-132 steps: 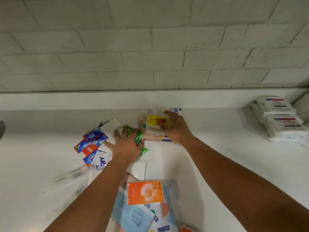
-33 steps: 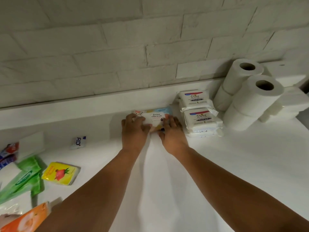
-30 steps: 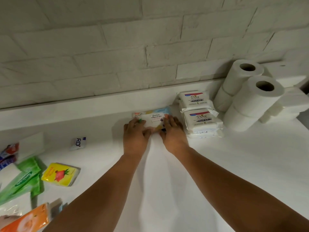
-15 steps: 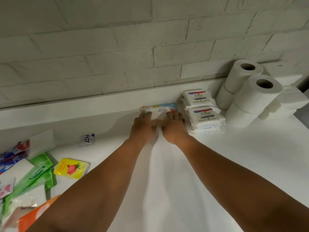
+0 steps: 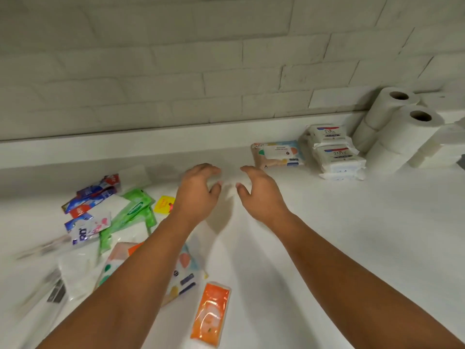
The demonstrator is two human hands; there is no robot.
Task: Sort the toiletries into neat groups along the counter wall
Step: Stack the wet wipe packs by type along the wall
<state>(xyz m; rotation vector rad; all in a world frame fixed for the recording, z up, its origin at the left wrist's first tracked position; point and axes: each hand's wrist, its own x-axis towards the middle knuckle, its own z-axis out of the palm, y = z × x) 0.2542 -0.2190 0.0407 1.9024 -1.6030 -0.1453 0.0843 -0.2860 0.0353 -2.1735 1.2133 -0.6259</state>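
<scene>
1. at the far left of the white counter [image 5: 352, 235], some clear packets [image 5: 42, 248] are too blurred to name.
2. just right of them is a loose heap: blue and red sachets [image 5: 88, 200] nearest the wall, a white sachet [image 5: 85, 230] with dark lettering overlapping them, and green packets [image 5: 133, 210] lying slantwise against both.
3. a yellow tissue pack [image 5: 163, 204] lies just beside the green packets, partly hidden by the left wrist.
4. a pastel wipes pack [image 5: 186, 270] lies under the left forearm at the near edge of the heap, and an orange pack [image 5: 210, 313] lies flat just right of it, apart from the rest.
5. the left hand [image 5: 198, 190] hovers palm down over bare counter, its grip apart, fingers loosely curled and holding nothing.
6. the right hand [image 5: 259, 192] is near it, thumbs facing, grip likewise apart and empty.
7. a second pastel wipes pack [image 5: 276, 154] lies flat against the low ledge under the brick wall [image 5: 176, 71], beyond the right hand and untouched.
8. touching its right side is a stack of dove packs [image 5: 334, 152].
9. toilet paper rolls [image 5: 402, 127] are piled just right of that stack, against the wall.
</scene>
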